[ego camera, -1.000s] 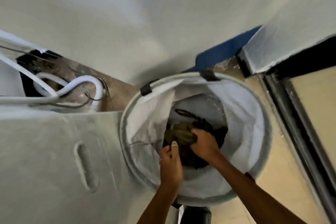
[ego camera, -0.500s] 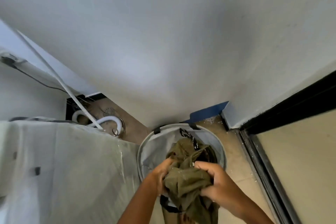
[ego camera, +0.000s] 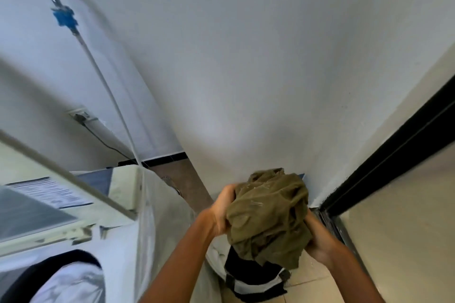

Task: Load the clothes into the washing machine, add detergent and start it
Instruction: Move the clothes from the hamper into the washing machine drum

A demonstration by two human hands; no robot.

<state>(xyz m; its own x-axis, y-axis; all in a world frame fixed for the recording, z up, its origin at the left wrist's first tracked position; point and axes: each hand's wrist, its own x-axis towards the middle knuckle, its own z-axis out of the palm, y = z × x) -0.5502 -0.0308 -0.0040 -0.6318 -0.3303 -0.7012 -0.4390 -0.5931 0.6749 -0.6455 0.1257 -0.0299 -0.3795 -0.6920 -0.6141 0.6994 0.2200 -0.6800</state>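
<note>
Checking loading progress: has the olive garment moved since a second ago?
Yes. The olive garment has come up out of the laundry basket, gripped by both hands.

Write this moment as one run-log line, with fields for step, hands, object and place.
step: loading clothes | hands: left hand and right hand hold bundle | object: olive garment | place: beside washing machine

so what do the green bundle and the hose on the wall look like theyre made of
The green bundle, gripped by the left hand and right hand: soft woven cloth, probably cotton, matte olive; it crumples into deep folds. The hose: likely flexible plastic, smooth pale white, curving down from a blue fitting; blur leaves that open.
</note>
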